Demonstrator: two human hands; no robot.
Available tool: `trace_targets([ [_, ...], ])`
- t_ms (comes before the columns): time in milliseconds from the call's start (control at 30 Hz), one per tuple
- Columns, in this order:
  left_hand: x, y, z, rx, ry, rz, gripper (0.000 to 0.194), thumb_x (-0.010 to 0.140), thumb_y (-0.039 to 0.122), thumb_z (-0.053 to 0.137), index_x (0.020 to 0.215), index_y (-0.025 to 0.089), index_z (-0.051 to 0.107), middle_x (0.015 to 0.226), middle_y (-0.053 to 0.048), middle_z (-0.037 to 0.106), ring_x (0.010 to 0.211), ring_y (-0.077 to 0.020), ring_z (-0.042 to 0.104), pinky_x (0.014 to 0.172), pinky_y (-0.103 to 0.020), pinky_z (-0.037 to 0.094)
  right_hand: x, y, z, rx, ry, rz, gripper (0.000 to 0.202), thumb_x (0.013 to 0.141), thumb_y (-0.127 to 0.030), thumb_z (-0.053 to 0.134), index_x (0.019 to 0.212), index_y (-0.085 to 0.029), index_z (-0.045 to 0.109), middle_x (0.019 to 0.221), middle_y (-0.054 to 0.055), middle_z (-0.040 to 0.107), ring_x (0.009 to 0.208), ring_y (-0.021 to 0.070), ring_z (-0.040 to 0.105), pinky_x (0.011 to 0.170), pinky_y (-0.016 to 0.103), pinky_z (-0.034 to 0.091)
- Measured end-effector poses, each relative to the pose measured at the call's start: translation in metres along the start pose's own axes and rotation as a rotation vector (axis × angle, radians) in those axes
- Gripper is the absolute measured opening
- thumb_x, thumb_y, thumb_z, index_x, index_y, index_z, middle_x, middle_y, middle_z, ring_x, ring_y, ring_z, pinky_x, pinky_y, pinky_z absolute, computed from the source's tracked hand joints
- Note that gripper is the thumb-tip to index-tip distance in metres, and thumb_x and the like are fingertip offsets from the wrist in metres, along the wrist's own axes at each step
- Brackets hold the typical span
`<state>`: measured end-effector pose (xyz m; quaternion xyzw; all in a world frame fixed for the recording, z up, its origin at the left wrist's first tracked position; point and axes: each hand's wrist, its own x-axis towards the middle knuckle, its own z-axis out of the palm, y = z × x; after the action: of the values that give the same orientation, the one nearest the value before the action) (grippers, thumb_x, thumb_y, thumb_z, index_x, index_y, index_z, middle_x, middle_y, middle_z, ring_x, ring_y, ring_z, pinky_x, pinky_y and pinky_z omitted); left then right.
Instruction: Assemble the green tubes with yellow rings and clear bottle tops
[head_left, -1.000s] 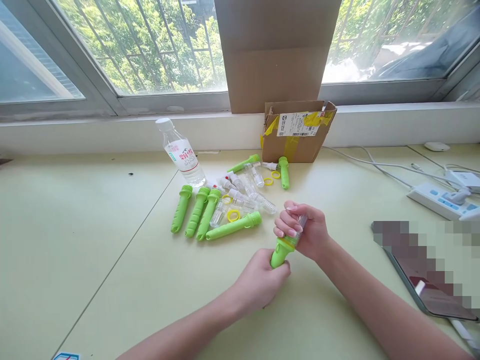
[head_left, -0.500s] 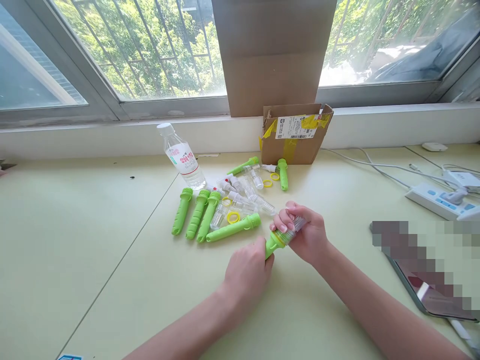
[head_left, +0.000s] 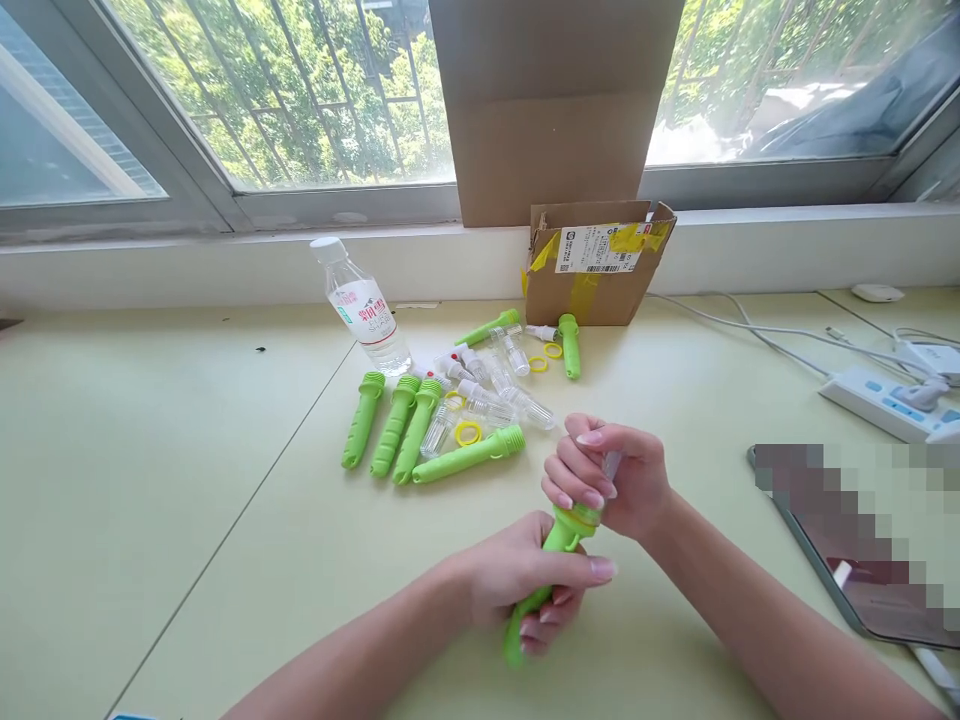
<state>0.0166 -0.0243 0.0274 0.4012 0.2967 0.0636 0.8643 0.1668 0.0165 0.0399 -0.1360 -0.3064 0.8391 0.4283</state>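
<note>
My left hand (head_left: 536, 580) is wrapped round the green handle (head_left: 564, 532), its thumb lying across it. The closed fingers of my right hand (head_left: 604, 475) hold the clear ribbed tube (head_left: 613, 463) fitted at the handle's upper end, where a yellow ring shows at the joint. Most of the tube is hidden by the fingers. Beyond my hands lie several more green handles (head_left: 469, 457), clear tubes (head_left: 532, 408), white-tipped clear pieces (head_left: 486, 402) and yellow rings (head_left: 468, 433).
A water bottle (head_left: 364, 308) stands behind the handles. An open cardboard box (head_left: 589, 290) is at the back by the window. To the right are a power strip (head_left: 874, 400), white cables and a phone (head_left: 847, 585) on the table (head_left: 150, 480).
Both hands have turned the held piece more upright and lowered it slightly. My left hand has rolled over, so its thumb and fingertips now show. The camera view has shifted slightly.
</note>
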Motion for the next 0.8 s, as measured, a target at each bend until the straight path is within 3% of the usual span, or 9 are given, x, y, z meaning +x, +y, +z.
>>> trace_targets([
  [200, 0.004, -0.002, 0.013, 0.268, 0.411, 0.027, 0.03, 0.074, 0.021, 0.048, 0.048, 0.022, 0.032, 0.035, 0.006, 0.032, 0.028, -0.0085, 0.03, 0.03, -0.023, 0.025, -0.001, -0.001, 0.001, -0.048, 0.03, -0.054, 0.029, 0.073, -0.017, 0.049, 0.047, -0.021, 0.036, 0.035, -0.005, 0.032, 0.037, 0.0108, 0.036, 0.049, 0.028, 0.037],
  [367, 0.007, -0.002, 0.01, 0.542, 0.629, 0.156, 0.026, 0.07, 0.017, 0.046, 0.054, 0.021, 0.025, 0.047, 0.007, 0.024, 0.04, -0.0057, 0.021, 0.039, -0.022, 0.018, 0.001, 0.003, 0.004, -0.018, 0.139, -0.15, 0.026, 0.07, -0.017, 0.049, 0.046, -0.021, 0.039, 0.035, -0.005, 0.033, 0.037, 0.012, 0.038, 0.049, 0.029, 0.037],
  [533, 0.009, -0.001, -0.001, 1.068, 0.988, 0.242, 0.02, 0.073, 0.015, 0.045, 0.057, 0.02, 0.033, 0.053, 0.003, 0.032, 0.048, -0.0097, 0.027, 0.05, -0.028, 0.018, 0.002, 0.011, 0.015, -0.016, 0.319, -0.322, 0.024, 0.068, -0.017, 0.051, 0.046, -0.02, 0.042, 0.037, -0.003, 0.04, 0.041, 0.013, 0.043, 0.054, 0.031, 0.04],
  [600, 0.008, 0.001, -0.003, 1.153, 1.068, 0.277, 0.017, 0.073, 0.015, 0.046, 0.06, 0.019, 0.037, 0.055, 0.002, 0.037, 0.051, -0.0112, 0.035, 0.052, -0.028, 0.02, 0.002, 0.011, 0.016, -0.018, 0.357, -0.348, 0.024, 0.069, -0.016, 0.051, 0.046, -0.019, 0.043, 0.038, -0.002, 0.041, 0.043, 0.0137, 0.045, 0.057, 0.031, 0.041],
  [667, 0.005, 0.005, -0.005, 1.04, 0.942, 0.26, 0.018, 0.075, 0.018, 0.047, 0.059, 0.019, 0.038, 0.054, 0.002, 0.039, 0.05, -0.0117, 0.041, 0.051, -0.026, 0.024, 0.001, 0.008, 0.013, -0.003, 0.361, -0.318, 0.025, 0.07, -0.015, 0.05, 0.047, -0.019, 0.043, 0.038, -0.002, 0.041, 0.044, 0.0134, 0.045, 0.058, 0.031, 0.041],
  [800, -0.004, 0.012, -0.009, 0.499, 0.314, 0.043, 0.026, 0.075, 0.032, 0.056, 0.056, 0.018, 0.045, 0.049, 0.002, 0.048, 0.04, -0.011, 0.046, 0.042, -0.024, 0.036, -0.002, -0.002, 0.007, 0.057, 0.186, -0.186, 0.025, 0.072, -0.015, 0.047, 0.048, -0.019, 0.044, 0.037, -0.003, 0.039, 0.041, 0.0117, 0.041, 0.054, 0.029, 0.038],
])
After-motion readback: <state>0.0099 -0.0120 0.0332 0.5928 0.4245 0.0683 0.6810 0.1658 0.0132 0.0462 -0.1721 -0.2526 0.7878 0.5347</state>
